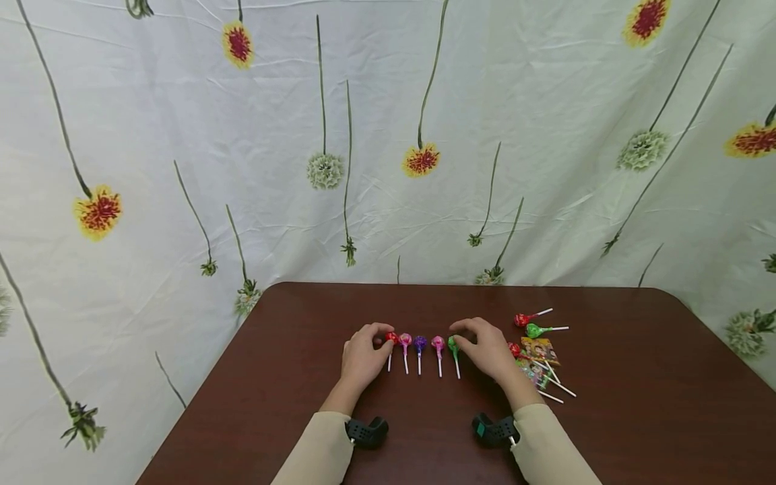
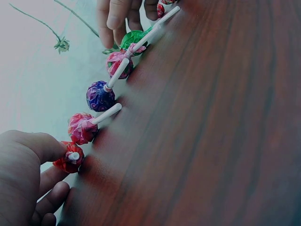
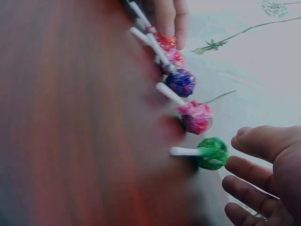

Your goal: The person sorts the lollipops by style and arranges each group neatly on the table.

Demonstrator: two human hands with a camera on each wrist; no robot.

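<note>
Five lollipops stand side by side in a row on the brown table, heads away from me and white sticks toward me. At the left end my left hand [image 1: 362, 353] pinches a red lollipop [image 2: 70, 157] between thumb and finger. To its right come a pink lollipop [image 1: 405, 340], a purple lollipop [image 1: 419, 343] and another pink lollipop [image 1: 438, 343]. The green lollipop [image 3: 212, 154] ends the row. Beside its head is my right hand [image 1: 485, 345], fingers loosely bent and parted; a fingertip is at the wrapper, perhaps touching.
On the table [image 1: 273, 404], right of my right forearm, lies a loose group of lollipops and a colourful packet [image 1: 541, 350]. Behind them are a red lollipop [image 1: 523, 319] and a green lollipop [image 1: 533, 331]. A flower-printed cloth [image 1: 376, 215] hangs beyond the far edge.
</note>
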